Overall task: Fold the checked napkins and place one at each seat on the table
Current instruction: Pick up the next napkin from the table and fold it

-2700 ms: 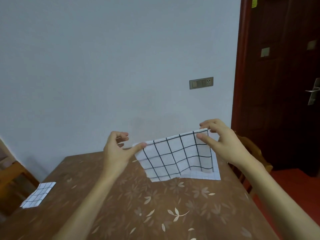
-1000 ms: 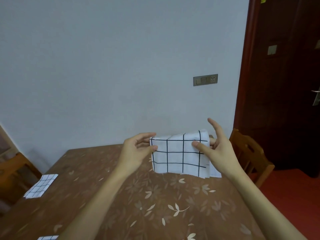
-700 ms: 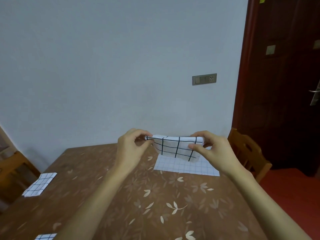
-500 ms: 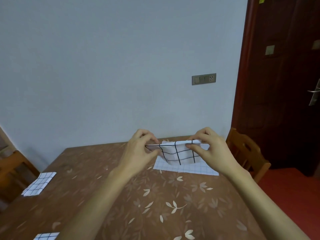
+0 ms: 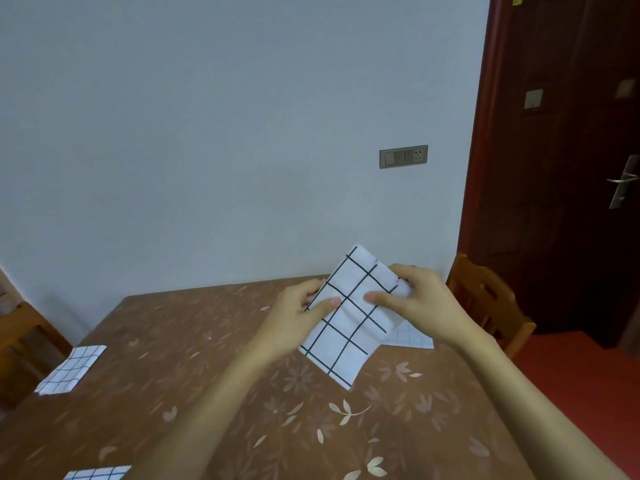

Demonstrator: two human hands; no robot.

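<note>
I hold a folded white napkin with wide black checks (image 5: 346, 323) in the air above the brown flower-patterned table (image 5: 207, 358), tilted on a diagonal. My left hand (image 5: 294, 317) pinches its left edge and my right hand (image 5: 415, 299) grips its upper right part. Under it, a flat napkin with fine checks (image 5: 410, 337) lies on the table, mostly hidden. A folded checked napkin (image 5: 71, 368) lies at the left edge, and the corner of another napkin (image 5: 97, 473) shows at the near edge.
A wooden chair (image 5: 488, 306) stands at the table's right side, and another chair (image 5: 17, 334) at the left. The table's far edge meets a pale wall with a switch panel (image 5: 403, 156). A dark red door (image 5: 571, 168) is to the right.
The napkin went from a wide sheet held by its top corners to a smaller folded rectangle. Since half a second ago both hands turned it from level to a diagonal tilt.
</note>
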